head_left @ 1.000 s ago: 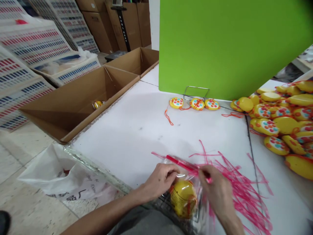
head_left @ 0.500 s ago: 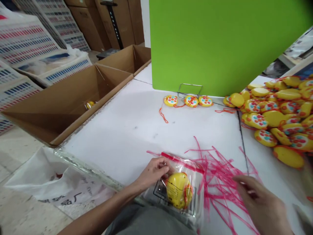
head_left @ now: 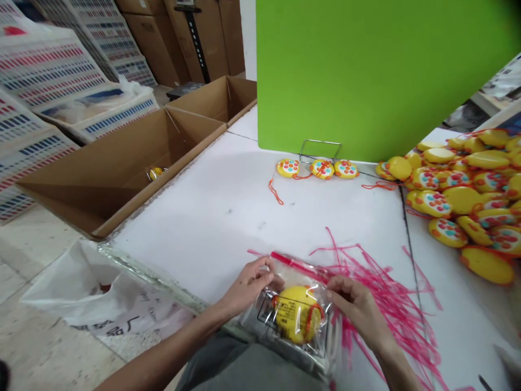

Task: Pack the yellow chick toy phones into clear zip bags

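Head view: A clear bag (head_left: 295, 271) lay on the near edge of the white table (head_left: 211, 217), between the two hands, with a yellow toy (head_left: 299, 317) inside.
Left hand: The left hand (head_left: 248, 285) was at the bag's upper left, fingers curled, thumb and forefinger slightly apart at the tips; whether plastic was pinched between them could not be told.
Right hand: The right hand (head_left: 362, 309) reached the upper right, thumb and bent fingers close together at the bag's edge; a firm grip could not be made out.
Bag handling: The film looked thin, limp and slippery, apt to crease; the red closure strip (head_left: 293, 264) seemed its stiffer part and, with the upper corners, the best hold.
Toy handling: It looked light, rigid and smooth, likely to slide about in loose film; hardly fragile, though its orange cord might snag.
Pink strips: A tangle of pink strips (head_left: 394, 312) lay beside the right hand.
Other toys: Three spotted toys (head_left: 322, 169) sat in front of the green board (head_left: 358, 76), a heap of toys (head_left: 464, 201) to the right.
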Tool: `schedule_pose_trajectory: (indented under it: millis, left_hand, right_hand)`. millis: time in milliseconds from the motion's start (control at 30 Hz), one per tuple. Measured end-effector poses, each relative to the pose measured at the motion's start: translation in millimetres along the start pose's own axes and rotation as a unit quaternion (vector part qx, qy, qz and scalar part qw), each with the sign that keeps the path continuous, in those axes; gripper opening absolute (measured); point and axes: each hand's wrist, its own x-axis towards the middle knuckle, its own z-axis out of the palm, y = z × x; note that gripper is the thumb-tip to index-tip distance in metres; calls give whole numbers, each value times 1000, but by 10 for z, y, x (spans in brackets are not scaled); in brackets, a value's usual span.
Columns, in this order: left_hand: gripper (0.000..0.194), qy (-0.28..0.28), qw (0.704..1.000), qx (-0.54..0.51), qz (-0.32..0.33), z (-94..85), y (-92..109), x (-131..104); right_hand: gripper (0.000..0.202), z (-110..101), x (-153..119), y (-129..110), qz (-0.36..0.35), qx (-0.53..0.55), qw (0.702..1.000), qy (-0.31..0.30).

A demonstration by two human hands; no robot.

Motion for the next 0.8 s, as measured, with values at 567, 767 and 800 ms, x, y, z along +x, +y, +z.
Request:
schedule_pose_trajectory:
  millis: [567, 767, 800]
  left_hand:
    - [18, 121, 990, 66, 16, -234, 482, -285]
    - [6, 545, 721, 232, 359, -720, 1529, -659]
    - [6, 583, 671, 265, 375, -722, 1547, -671]
  right_hand:
    - [22, -82, -48, -259, -97, -158, 983, -3]
    - [29, -901, 728, -281, -63, -340, 931, 115]
    - [31, -1012, 927, -293, -61, -355, 924, 127]
